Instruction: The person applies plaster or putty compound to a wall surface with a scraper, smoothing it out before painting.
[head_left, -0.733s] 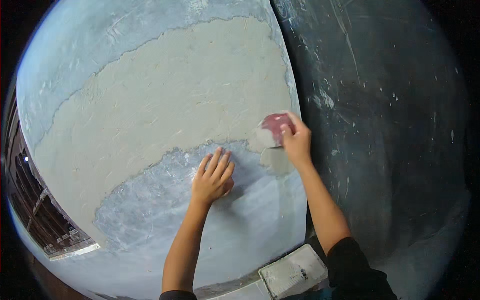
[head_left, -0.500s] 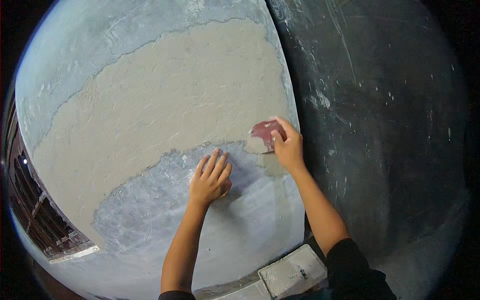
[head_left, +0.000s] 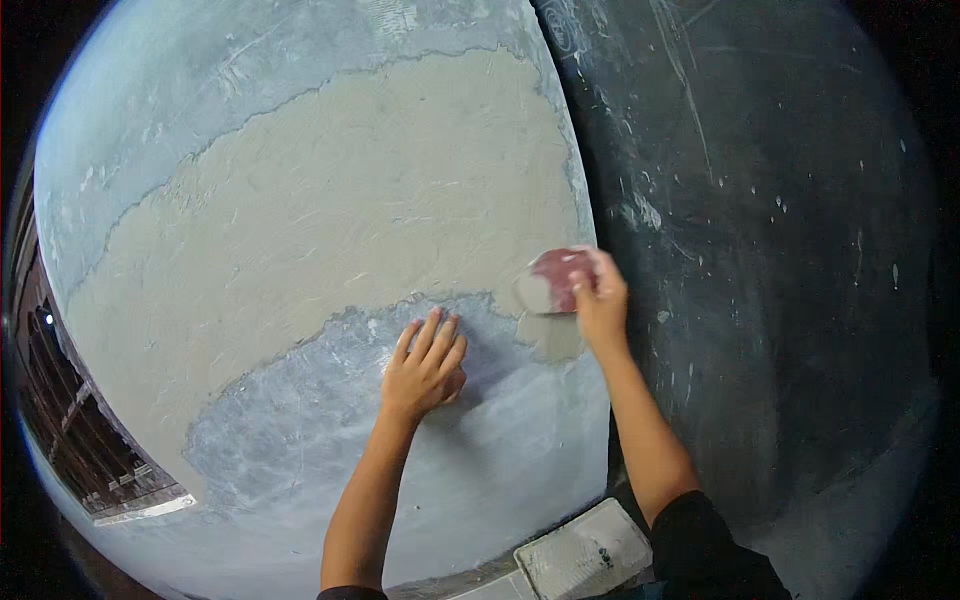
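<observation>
Right hand [head_left: 603, 300] gripping reddish scraper [head_left: 556, 280], blade pointing to 9 o'clock, flat on wall's beige plaster patch [head_left: 330, 230] edge. Left hand [head_left: 425, 362] empty, splayed on bare wall, at 7 o'clock from scraper.

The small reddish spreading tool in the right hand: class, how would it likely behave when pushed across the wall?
The reddish tool probably stays stiff, since its grey-coated edge looks flat against the wall. It seems light: the right hand alone holds it. Wet filler may make it slippery.

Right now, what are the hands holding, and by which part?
The right hand grips a reddish scraper by its right end. The left hand lies flat on the wall, holding nothing.
</observation>
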